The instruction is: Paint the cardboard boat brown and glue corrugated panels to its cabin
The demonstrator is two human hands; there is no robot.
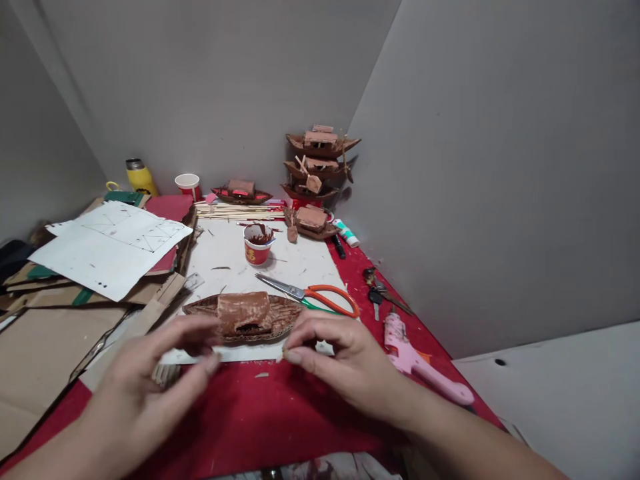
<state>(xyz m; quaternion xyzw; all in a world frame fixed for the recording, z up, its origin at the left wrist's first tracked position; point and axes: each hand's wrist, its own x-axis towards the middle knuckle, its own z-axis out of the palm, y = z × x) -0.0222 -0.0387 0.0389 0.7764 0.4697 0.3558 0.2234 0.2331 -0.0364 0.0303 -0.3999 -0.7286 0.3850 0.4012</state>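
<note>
model boat (244,315) at 11 o'clock past hands: canopy on, no oar seen; stacked boats (321,139) at 12 w/ oars (313,183). l hand (150,383) loose, unladen; r hand (343,360) pinched, contents unclear.

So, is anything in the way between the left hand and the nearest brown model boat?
Nothing visible stands between the left hand and the nearest brown model boat; they overlap in this view, though contact is unclear. The scissors lie beyond the boat, out of that path.
</note>
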